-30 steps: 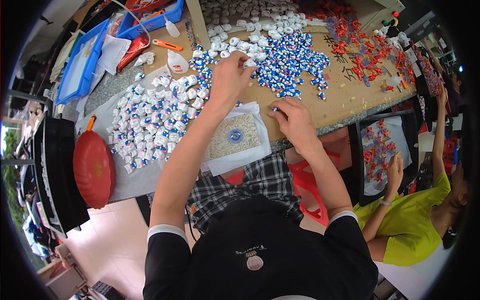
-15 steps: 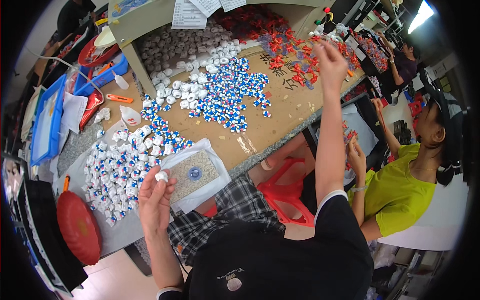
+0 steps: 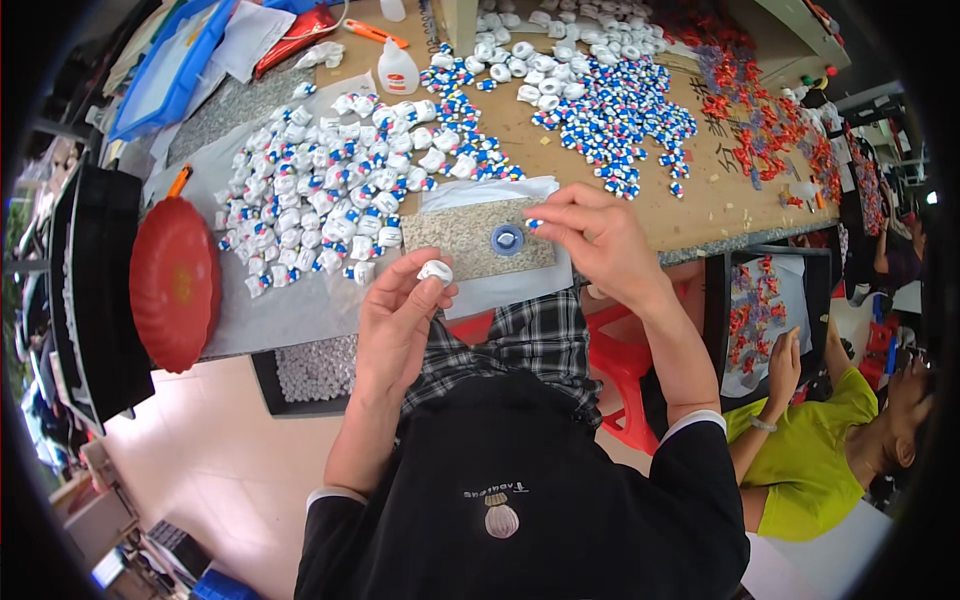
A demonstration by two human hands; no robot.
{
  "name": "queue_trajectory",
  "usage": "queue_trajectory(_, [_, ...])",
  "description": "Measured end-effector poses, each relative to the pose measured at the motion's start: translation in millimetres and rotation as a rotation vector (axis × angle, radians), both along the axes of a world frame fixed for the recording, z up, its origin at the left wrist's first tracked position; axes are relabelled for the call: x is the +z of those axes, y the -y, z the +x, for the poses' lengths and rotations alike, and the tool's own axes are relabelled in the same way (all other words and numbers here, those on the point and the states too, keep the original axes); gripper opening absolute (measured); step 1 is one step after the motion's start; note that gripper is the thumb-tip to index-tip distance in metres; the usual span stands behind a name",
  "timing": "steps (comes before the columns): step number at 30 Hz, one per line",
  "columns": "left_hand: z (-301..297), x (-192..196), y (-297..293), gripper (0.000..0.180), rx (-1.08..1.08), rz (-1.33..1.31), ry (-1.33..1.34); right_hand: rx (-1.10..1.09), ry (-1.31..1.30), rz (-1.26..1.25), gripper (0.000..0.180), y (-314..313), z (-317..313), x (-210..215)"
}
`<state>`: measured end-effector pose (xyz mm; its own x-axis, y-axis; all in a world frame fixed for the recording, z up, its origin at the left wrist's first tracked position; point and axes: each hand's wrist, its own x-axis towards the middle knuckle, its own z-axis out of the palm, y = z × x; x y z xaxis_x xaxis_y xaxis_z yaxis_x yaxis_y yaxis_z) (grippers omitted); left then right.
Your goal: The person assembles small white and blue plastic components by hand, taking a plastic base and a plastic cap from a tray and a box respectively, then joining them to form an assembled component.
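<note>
Stone slab (image 3: 465, 240) bare – toy piles (image 3: 320, 200) crowd left, behind.

Red round tray (image 3: 175, 283) at the tabletop's (image 3: 700, 205) left edge. Beyond it, up the tabletop: white glue bottle (image 3: 398, 70), orange utility knife (image 3: 377, 33), blue bin (image 3: 165, 68). Red figurine parts (image 3: 745, 95) heaped far right of the tray. Red plastic stool (image 3: 615, 370) below the tabletop edge.
</note>
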<state>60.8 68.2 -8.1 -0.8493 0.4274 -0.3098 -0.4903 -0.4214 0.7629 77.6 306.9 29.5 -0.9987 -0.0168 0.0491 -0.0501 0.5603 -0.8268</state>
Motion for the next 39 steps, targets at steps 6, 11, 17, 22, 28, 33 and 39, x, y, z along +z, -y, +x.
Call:
queue_trajectory(6, [2.2, -7.0, 7.1, 0.029, -0.005, 0.079, 0.025, 0.096, -0.228, 0.228, 0.018, 28.3, -2.5, -23.4])
queue_trajectory(11, [1.1, -4.9, 0.8, 0.028, 0.000, 0.091, 0.039, 0.053, -0.232, 0.214, 0.017, 32.3, 3.8, -26.5])
queue_trajectory(17, [1.7, -10.4, -17.0, 0.028, 0.002, 0.092, 0.009, -0.115, 0.025, -0.265, 0.020, 28.7, 11.7, -13.6])
queue_trajectory(22, [4.5, -15.3, -26.3, 0.028, -0.048, 0.112, 0.000, -0.085, 0.033, -0.713, 0.019, 37.3, 21.0, -13.3])
queue_trajectory(28, [7.7, -11.1, -33.7, 0.028, 0.009, 0.137, -0.024, -0.076, 0.028, -0.616, 0.021, 48.6, 25.4, -25.1])
queue_trajectory(33, [12.8, -12.5, -31.1, 0.025, 0.048, -0.034, -0.202, -0.166, -0.033, -0.602, 0.021, 65.7, 34.2, -27.8])
queue_trajectory(39, [6.9, -3.4, -27.7, 0.029, 0.028, -0.066, -0.153, -0.164, -0.081, -0.498, 0.025, 67.8, 30.3, -24.6])
